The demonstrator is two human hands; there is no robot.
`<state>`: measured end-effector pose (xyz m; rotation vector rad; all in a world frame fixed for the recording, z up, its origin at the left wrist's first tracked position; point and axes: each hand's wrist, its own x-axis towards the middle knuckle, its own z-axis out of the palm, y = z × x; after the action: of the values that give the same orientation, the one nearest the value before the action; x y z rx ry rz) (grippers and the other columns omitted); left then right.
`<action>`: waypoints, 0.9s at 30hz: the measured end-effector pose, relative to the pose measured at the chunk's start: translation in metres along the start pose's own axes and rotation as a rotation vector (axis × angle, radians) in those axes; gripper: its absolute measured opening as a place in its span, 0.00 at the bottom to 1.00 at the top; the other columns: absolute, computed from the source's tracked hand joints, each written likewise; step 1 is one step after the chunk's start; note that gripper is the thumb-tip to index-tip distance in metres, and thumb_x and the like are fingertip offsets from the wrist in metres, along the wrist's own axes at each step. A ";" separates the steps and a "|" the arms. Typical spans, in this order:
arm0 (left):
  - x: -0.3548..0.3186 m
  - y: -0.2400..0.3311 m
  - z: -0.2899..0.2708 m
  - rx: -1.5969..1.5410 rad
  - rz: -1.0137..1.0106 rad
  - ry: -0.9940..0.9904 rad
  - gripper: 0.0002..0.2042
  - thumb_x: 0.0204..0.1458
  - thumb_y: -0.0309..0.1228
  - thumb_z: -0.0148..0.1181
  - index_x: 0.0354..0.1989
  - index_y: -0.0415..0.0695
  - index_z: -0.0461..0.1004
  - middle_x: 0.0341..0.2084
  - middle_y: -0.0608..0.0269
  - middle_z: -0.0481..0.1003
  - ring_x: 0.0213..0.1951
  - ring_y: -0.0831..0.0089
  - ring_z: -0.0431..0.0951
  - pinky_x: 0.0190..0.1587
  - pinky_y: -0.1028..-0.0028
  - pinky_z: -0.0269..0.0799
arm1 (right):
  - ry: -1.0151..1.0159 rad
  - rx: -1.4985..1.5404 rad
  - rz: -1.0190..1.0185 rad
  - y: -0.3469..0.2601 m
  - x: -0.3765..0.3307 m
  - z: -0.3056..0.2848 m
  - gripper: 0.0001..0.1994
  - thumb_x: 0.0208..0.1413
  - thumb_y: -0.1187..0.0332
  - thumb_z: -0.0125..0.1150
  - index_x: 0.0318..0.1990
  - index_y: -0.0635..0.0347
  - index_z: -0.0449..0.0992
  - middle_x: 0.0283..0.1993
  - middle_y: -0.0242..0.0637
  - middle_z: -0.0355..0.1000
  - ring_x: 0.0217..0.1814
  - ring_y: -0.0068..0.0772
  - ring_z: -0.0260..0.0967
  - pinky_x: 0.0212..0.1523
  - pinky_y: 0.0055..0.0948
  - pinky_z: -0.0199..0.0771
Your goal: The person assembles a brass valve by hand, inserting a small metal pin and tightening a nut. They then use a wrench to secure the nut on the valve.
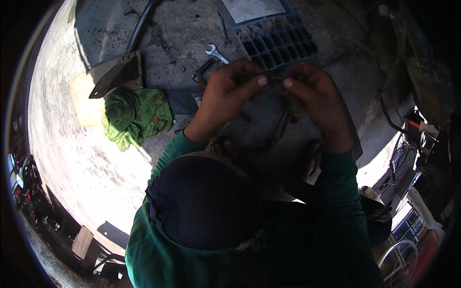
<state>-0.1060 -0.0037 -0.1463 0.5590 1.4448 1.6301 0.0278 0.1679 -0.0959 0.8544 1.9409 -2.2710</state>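
Observation:
My left hand and my right hand are raised close together, thumbs toward each other. Each pinches one end of a small, thin dark piece; its kind is too dim to make out. Just beyond the fingers stands a compartment box with dark cells, some holding small parts. An open-end wrench lies on the concrete past my left hand, beside a small ring. Below the hands, in shadow, are long thin metal pieces that I cannot identify.
A crumpled green cloth lies to the left. Behind it are a dark metal blade-like plate and a long bar. Another wrench rests near the box. Cables and machine parts crowd the right side.

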 end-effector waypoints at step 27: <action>-0.009 0.008 0.009 -0.175 0.050 -0.086 0.06 0.65 0.25 0.55 0.45 0.34 0.73 0.35 0.59 0.79 0.32 0.77 0.78 0.35 0.76 0.74 | -0.010 0.564 -0.081 0.017 -0.001 0.023 0.07 0.61 0.75 0.55 0.43 0.64 0.76 0.32 0.38 0.77 0.18 0.15 0.59 0.21 0.17 0.57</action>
<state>-0.0969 -0.0059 -0.1349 0.5611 1.2208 1.7307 0.0262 0.1424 -0.1091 0.7983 1.3531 -2.9179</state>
